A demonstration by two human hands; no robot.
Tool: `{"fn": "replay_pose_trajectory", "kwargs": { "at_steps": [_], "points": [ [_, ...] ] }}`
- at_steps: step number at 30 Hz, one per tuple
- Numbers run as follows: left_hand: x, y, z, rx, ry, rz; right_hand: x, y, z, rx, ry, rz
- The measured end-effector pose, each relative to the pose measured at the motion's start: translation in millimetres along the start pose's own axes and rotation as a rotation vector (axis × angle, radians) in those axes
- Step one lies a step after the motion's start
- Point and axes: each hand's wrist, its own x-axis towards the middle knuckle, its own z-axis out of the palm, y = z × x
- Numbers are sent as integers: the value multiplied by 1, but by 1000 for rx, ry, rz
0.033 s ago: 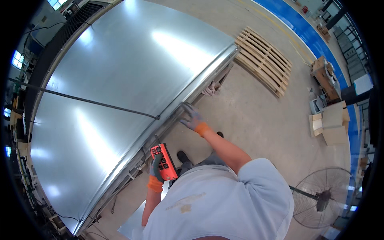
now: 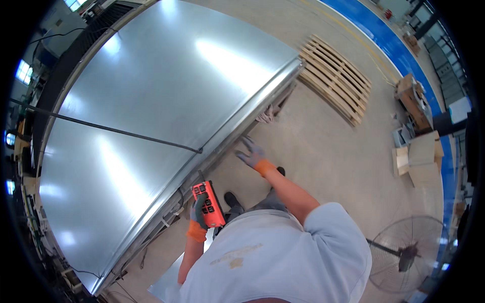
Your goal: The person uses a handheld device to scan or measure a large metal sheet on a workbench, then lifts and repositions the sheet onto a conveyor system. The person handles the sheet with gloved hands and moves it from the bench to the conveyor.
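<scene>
A red remote control with black buttons and a short black antenna rests in my left hand, the gloved fingers wrapped round its side. My right hand, in a grey glove with an orange cuff, is open and holds nothing. Its fingers are apart, just off the near edge of a large shiny metal sheet. The sheet lies on a raised frame. Across it runs a long dark cable or rod, ending close to the near edge, ahead of the remote control.
A wooden pallet lies on the floor at the far right of the sheet. Further right are open cardboard boxes and a wooden crate. A large floor fan stands at lower right. Cloth hangs beside the frame.
My right hand has come away from the sheet's near edge, moving back and slightly right, with its fingers spread. The left hand keeps its hold on the remote control.
</scene>
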Motion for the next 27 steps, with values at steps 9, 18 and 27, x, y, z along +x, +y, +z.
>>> {"fn": "replay_pose_trajectory", "kwargs": {
  "at_steps": [9,18,27],
  "points": [
    [83,-8,221,126,-41,-103,-269,362,-180,-391,-557,1175],
    [131,-43,493,316,-220,134,-248,475,-355,355,-172,1486],
    [265,-39,654,167,-149,11,-31,597,-450,550,135,1228]
  ]
}}
